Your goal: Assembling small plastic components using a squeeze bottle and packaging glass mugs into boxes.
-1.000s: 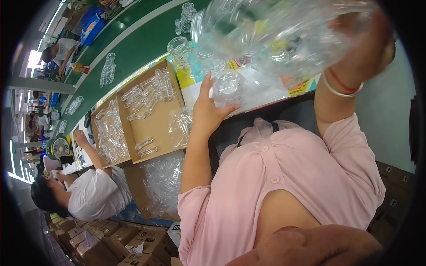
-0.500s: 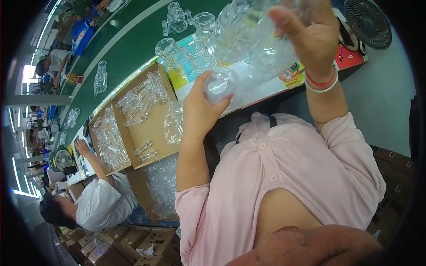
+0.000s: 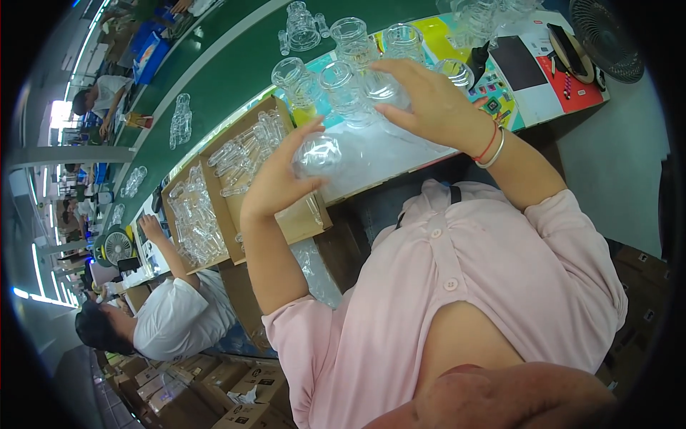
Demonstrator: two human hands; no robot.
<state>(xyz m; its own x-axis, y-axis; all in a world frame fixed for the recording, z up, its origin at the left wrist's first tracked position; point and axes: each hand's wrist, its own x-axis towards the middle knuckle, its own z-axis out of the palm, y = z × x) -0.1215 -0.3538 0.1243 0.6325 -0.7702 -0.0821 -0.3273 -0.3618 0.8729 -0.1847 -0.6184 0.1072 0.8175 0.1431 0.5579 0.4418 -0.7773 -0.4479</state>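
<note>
My left hand (image 3: 275, 175) curves around a rounded clear vessel (image 3: 316, 154), thumb and fingers on opposite sides of it, above the near part of the table. My right hand (image 3: 446, 107) is open, its thumb and fingers stretched apart toward another clear vessel (image 3: 386, 91); whether it touches that vessel I cannot tell. Beside it, several clear jar-like vessels (image 3: 339, 84) stand upright on the colourful table covering. A clear piece with side tubes (image 3: 302, 28) rests on the green surface behind them. More clear vessels (image 3: 486, 18) are grouped at the far right.
A cardboard tray (image 3: 230, 227) with small clear tubes sits left of my left hand. A dark bottle (image 3: 477, 61), a black flat panel (image 3: 518, 61) and a fan (image 3: 607, 39) are at the right. A co-worker in a white shirt (image 3: 182, 318) sits at the left.
My right hand has come down and left, away from the large clear pieces it carried, which are now at the far right. My left hand has moved left with the rounded vessel.
</note>
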